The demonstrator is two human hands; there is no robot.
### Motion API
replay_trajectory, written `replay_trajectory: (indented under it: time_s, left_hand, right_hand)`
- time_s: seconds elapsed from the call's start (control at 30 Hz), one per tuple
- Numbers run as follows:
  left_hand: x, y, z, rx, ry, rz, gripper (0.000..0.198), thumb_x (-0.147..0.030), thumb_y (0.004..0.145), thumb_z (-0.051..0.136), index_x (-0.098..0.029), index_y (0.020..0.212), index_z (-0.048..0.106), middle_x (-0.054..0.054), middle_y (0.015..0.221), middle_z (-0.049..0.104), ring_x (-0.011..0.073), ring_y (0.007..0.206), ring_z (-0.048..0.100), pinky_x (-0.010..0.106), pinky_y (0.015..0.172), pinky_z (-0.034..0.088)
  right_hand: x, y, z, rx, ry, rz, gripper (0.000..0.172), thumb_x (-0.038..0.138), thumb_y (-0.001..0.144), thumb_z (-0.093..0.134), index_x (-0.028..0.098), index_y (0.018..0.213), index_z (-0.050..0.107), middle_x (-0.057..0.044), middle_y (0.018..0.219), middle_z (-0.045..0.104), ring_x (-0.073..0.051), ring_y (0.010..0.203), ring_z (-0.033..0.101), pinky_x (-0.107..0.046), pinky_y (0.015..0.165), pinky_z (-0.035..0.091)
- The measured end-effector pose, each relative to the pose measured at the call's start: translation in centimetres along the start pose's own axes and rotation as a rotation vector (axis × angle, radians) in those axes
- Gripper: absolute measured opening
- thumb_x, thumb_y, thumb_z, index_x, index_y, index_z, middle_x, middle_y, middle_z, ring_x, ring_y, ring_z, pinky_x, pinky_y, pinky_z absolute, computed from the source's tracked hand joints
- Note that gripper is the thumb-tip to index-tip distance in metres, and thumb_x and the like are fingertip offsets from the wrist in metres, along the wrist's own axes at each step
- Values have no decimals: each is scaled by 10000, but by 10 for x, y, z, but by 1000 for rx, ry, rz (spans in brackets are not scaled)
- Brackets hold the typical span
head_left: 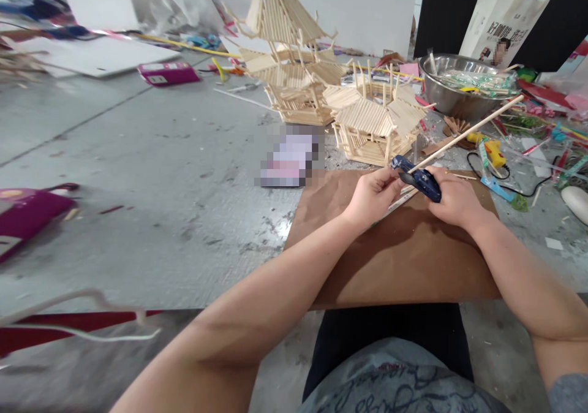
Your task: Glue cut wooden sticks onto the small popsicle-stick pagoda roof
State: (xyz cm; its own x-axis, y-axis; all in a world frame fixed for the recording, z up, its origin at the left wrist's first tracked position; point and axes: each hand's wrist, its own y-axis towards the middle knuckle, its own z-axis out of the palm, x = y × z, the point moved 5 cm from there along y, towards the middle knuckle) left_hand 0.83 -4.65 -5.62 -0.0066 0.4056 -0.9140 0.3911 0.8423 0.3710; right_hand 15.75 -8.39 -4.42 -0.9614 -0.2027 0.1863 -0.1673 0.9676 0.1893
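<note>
Right hand (452, 197): gripping blue hand tool (428, 186). Left hand (375, 195): pinching at the tool's left end, exact hold unclear. Wooden stick (468, 133): crossing the tool, slanting beyond brown board (367, 272). Risk: stick slipping, if loosely held, nicking fingertips.

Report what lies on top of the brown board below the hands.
A pale marked strip appears to lie on the brown board, partly behind the blue hand tool; a thin stick lies near the board's far edge. Whatever the left hand and right hand cover there cannot be seen.
</note>
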Motion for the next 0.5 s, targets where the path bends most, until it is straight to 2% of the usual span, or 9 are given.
replay_trajectory:
  time_s: [0.5]
  left_hand:
    - [-6, 0, 0, 16, 55, 34, 226, -311, 785, 511, -152, 625, 521, -39, 477, 434, 64, 465, 384, 171, 460, 331]
  right_hand:
    - [-1, -1, -1, -3, -20, 27, 559, 240, 687, 497, 156, 1239, 468, -108, 1186, 606, -261, 1049, 578, -370, 873, 445]
